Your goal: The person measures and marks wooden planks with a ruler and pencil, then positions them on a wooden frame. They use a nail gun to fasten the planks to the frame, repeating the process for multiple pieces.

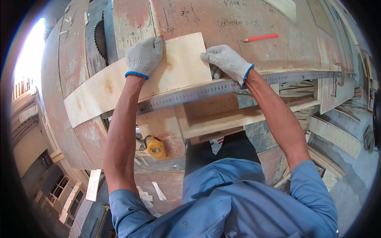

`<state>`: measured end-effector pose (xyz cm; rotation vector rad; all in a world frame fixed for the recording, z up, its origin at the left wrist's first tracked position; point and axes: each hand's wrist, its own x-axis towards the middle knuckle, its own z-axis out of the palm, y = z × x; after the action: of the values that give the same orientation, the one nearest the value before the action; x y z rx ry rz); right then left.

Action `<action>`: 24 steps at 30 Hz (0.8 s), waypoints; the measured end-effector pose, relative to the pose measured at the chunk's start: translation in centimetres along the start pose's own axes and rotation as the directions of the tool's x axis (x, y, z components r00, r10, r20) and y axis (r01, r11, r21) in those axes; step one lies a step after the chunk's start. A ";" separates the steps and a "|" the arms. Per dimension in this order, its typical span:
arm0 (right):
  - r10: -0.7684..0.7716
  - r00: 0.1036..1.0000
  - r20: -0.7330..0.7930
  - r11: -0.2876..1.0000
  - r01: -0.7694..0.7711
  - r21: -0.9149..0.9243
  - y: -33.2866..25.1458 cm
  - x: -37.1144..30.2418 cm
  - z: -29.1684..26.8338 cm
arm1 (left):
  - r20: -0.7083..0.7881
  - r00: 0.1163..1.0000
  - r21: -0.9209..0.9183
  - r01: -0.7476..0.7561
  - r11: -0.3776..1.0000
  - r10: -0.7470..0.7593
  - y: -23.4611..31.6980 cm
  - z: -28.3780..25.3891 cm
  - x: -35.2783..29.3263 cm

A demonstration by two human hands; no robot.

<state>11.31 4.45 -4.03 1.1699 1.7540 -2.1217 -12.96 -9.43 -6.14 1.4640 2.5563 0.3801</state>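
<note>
A long pale wooden board [179, 59] lies slanted across the workbench [285, 51] near its front edge. My left hand [145, 56], in a grey knit glove with a blue cuff, is closed at the board's far edge, its fingertips mostly hidden. At the board's right end my right hand [227, 62], gloved alike, pinches the edge, thumb on top and fingers partly hidden below. A long steel ruler [186, 95] runs along the bench's front edge, just nearer to me than the board. My right wrist passes over it.
A toothed circular saw blade [100, 39] stands up through the bench beyond my left hand. A red pencil [261, 37] lies at the right, near handwritten marks. Below the edge are a yellow tape measure [156, 147], an open wooden compartment [214, 111] and wood scraps [158, 190].
</note>
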 end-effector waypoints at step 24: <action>-0.049 0.995 0.092 0.999 0.046 0.028 -0.3 1.7 4.2 | -0.114 0.994 0.000 -0.003 1.000 0.003 -1.6 -0.5 -0.9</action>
<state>8.00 1.44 -4.82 1.0277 1.7361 -2.1941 -13.96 -11.04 -6.14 1.4871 2.6417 0.4768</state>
